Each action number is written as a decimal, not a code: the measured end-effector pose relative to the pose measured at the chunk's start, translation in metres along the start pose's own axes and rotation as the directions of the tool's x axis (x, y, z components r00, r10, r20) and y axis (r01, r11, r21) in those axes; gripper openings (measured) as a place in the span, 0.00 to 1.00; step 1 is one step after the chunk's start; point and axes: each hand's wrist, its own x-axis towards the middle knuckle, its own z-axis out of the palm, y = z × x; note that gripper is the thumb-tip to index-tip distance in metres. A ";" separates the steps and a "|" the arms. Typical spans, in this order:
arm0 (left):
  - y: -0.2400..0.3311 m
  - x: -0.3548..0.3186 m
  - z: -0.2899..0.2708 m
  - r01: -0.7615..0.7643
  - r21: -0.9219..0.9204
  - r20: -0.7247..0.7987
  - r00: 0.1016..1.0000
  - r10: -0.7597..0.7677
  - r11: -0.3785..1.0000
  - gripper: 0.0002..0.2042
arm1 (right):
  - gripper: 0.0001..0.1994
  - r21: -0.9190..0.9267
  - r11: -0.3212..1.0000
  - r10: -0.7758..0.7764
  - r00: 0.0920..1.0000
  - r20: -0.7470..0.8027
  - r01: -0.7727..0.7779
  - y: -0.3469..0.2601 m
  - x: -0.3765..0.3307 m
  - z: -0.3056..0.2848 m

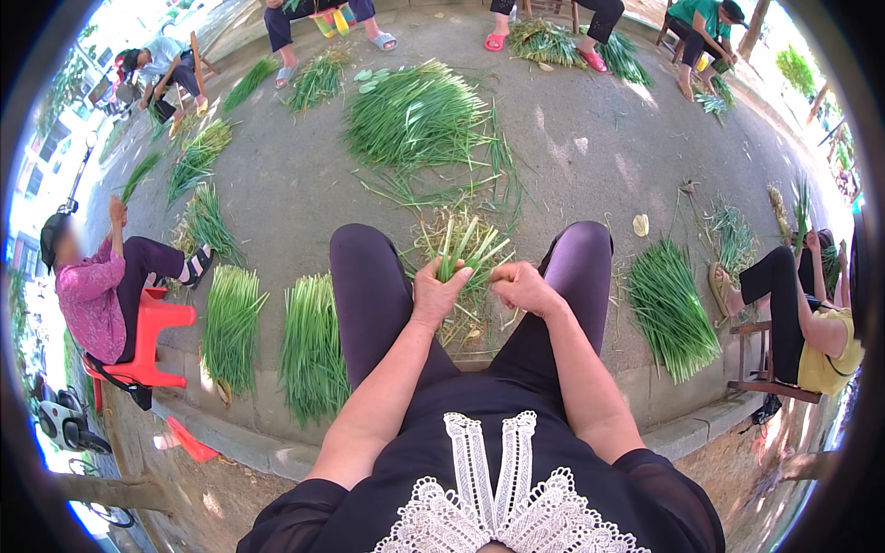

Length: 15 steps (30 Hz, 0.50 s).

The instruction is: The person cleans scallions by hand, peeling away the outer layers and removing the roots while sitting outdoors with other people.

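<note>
Now a small bunch of stalks [451,249] is clamped in the left hand's [435,293] fingers, pale ends forward, above loose straw [426,241] between the knees, apparently so those ends are left free. Just beside, the right hand [527,289] is held with fingers curled; whether the tips meet cannot be told. On the ground at left, a neat bundle [232,327] and a second bundle [313,355] are laid side by side, presumably to be kept straight. Ahead, a big green heap [415,115] is spread.
</note>
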 end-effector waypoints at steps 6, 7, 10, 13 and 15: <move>-0.001 0.001 0.000 -0.053 0.079 -0.004 0.999 0.053 0.995 0.08 | 0.09 -0.091 0.986 -0.156 0.972 -0.176 0.141 0.019 0.013 0.000; 0.001 0.000 0.000 -0.062 0.125 0.010 0.998 0.062 0.990 0.08 | 0.10 -0.010 0.983 -0.178 0.950 -0.258 0.181 0.025 0.017 -0.003; 0.004 -0.002 -0.003 -0.087 0.235 0.043 0.996 0.079 0.968 0.10 | 0.21 0.228 0.952 -0.108 0.923 -0.369 0.202 0.013 0.013 -0.002; 0.010 -0.005 0.001 -0.116 0.272 0.079 0.992 0.098 0.955 0.10 | 0.30 0.015 0.976 -0.192 0.883 -0.429 0.219 0.020 0.021 -0.004; 0.014 -0.007 0.003 -0.141 0.271 0.088 0.989 0.121 0.952 0.11 | 0.31 -0.098 0.971 -0.238 0.880 -0.410 0.217 0.027 0.019 -0.004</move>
